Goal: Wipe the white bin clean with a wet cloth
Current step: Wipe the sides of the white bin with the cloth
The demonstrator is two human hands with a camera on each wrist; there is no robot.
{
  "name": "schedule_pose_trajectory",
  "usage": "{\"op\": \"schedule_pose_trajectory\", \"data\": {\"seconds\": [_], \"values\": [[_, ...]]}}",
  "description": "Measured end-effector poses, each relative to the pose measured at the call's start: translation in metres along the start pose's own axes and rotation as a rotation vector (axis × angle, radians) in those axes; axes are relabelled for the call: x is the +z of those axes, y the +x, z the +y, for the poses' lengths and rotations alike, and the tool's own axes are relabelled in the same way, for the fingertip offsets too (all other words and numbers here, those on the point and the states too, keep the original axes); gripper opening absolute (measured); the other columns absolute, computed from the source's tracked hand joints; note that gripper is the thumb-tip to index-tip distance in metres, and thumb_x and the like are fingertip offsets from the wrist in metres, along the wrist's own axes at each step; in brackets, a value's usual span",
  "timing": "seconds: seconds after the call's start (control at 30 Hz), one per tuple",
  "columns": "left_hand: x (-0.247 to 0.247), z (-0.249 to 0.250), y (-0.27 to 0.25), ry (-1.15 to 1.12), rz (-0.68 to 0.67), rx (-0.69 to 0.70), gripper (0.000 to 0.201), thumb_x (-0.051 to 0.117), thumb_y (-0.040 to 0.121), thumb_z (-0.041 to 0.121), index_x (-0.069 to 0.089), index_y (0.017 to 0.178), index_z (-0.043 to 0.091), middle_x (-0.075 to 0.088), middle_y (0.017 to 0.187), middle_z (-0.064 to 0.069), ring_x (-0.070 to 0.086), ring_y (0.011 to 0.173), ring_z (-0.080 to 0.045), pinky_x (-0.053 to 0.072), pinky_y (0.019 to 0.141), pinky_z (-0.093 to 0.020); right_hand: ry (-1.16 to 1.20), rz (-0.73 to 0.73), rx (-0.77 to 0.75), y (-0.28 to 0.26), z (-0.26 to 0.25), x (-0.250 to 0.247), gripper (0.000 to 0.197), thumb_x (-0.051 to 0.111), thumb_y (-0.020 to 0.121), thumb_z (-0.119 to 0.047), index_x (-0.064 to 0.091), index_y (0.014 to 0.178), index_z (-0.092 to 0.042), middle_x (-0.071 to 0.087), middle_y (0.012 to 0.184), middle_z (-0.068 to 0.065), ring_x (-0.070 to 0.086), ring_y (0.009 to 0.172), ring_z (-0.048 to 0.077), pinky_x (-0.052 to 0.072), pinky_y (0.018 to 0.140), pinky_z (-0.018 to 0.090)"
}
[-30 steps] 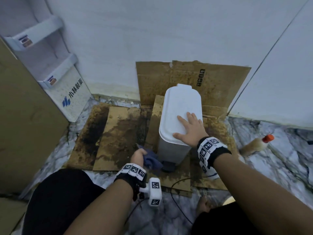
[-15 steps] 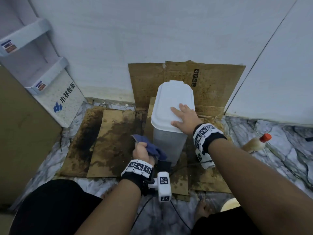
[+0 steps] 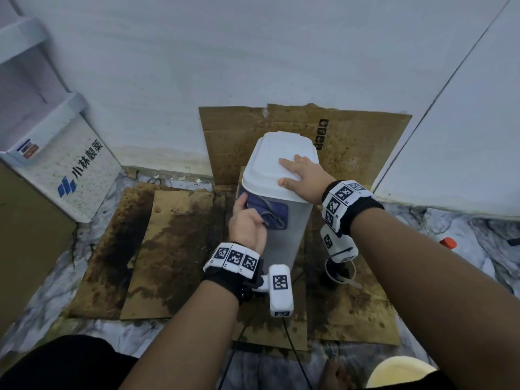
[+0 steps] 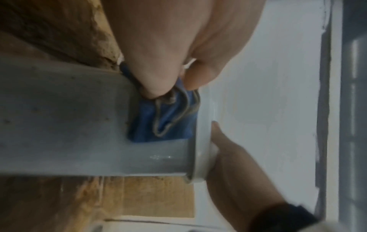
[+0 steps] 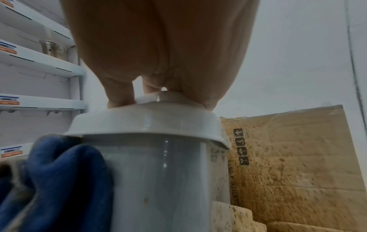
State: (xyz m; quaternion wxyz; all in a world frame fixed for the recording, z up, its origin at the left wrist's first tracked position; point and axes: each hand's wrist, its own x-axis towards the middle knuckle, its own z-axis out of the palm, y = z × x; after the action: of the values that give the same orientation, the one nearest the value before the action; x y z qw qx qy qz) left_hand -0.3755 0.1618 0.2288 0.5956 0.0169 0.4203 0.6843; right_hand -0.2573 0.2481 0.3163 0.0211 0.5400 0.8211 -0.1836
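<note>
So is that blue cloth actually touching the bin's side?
Touching. The left wrist view shows the left hand pressing the blue cloth flat against the white bin wall, just below the lid rim.

both forearms reach forward. left hand (image 3: 247, 223) presses, its fingers curled in a grip. right hand (image 3: 302, 175) lies flat, palm down, fingers spread.

White speckled display-stand panel (image 3: 67, 175): you can read blue characters "小林製薬" beside a blue block logo. Stained brown cardboard sheet (image 5: 298, 157) against the wall: black handling symbols, an up arrow, a "4". Shelf-edge labels (image 5: 9, 50): illegible to you.
</note>
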Motion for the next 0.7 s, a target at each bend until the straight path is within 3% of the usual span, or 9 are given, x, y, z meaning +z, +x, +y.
{"op": "schedule_pose_trajectory", "data": {"seconds": [0.07,0.13,0.23,0.3,0.43,0.53,0.7], "values": [[-0.008,-0.006,0.007,0.273,-0.087,0.090,0.082,0.041,0.082,-0.024,0.027,0.151,0.019,0.046,0.145,-0.012,0.047,0.130,-0.030,0.044,0.103,-0.043,-0.003,-0.006,0.003,0.006,0.002,-0.003,0.059,0.039,0.099,-0.045,0.021,0.152,-0.027,0.011,0.160,0.016,0.009,0.148,0.029,0.010,0.118,0.044],[-0.016,-0.015,0.013,0.580,-0.133,0.214,0.090,0.062,0.084,-0.010,0.020,0.153,0.028,0.040,0.151,-0.005,0.043,0.136,-0.023,0.039,0.110,-0.043,-0.005,-0.012,0.004,0.011,0.002,-0.004,0.059,0.039,0.099,-0.046,0.021,0.152,-0.027,0.011,0.160,0.016,0.009,0.148,0.029,0.010,0.119,0.044],[-0.017,-0.021,0.016,0.824,-0.036,0.364,0.087,0.071,0.086,0.013,0.019,0.153,0.032,0.034,0.155,-0.003,0.035,0.140,-0.024,0.035,0.110,-0.036,-0.005,-0.007,-0.002,0.013,0.000,-0.005,0.059,0.038,0.099,-0.046,0.021,0.152,-0.026,0.012,0.160,0.015,0.011,0.148,0.029,0.011,0.118,0.043],[-0.014,-0.022,0.020,1.007,0.062,0.450,0.085,0.070,0.086,0.027,0.019,0.153,0.030,0.029,0.155,-0.004,0.026,0.141,-0.029,0.030,0.112,-0.041,-0.005,-0.006,-0.001,0.014,0.000,-0.005,0.059,0.038,0.099,-0.047,0.022,0.152,-0.027,0.012,0.160,0.015,0.011,0.148,0.029,0.010,0.118,0.042],[-0.007,-0.026,0.025,1.042,0.015,0.512,0.094,0.069,0.083,0.040,0.010,0.154,0.022,0.016,0.159,-0.006,0.013,0.146,-0.028,0.024,0.117,-0.049,-0.006,-0.001,0.000,0.017,0.001,-0.005,0.058,0.038,0.099,-0.046,0.022,0.152,-0.026,0.014,0.159,0.015,0.012,0.147,0.029,0.012,0.117,0.043],[-0.001,-0.031,0.028,1.010,-0.028,0.540,0.115,0.066,0.071,0.063,0.001,0.154,0.016,0.007,0.161,-0.007,0.011,0.148,-0.028,0.019,0.118,-0.053,-0.028,0.014,-0.009,0.017,-0.001,-0.004,0.058,0.037,0.099,-0.046,0.023,0.151,-0.025,0.019,0.157,0.017,0.017,0.145,0.030,0.014,0.116,0.044],[0.007,-0.029,0.035,1.066,0.012,0.620,0.122,0.073,0.070,0.059,-0.001,0.154,0.009,0.003,0.162,-0.012,0.006,0.150,-0.027,0.008,0.120,-0.052,-0.039,0.021,-0.010,0.019,0.001,-0.003,0.057,0.035,0.100,-0.046,0.023,0.151,-0.024,0.020,0.157,0.016,0.018,0.144,0.030,0.015,0.116,0.043]]}}
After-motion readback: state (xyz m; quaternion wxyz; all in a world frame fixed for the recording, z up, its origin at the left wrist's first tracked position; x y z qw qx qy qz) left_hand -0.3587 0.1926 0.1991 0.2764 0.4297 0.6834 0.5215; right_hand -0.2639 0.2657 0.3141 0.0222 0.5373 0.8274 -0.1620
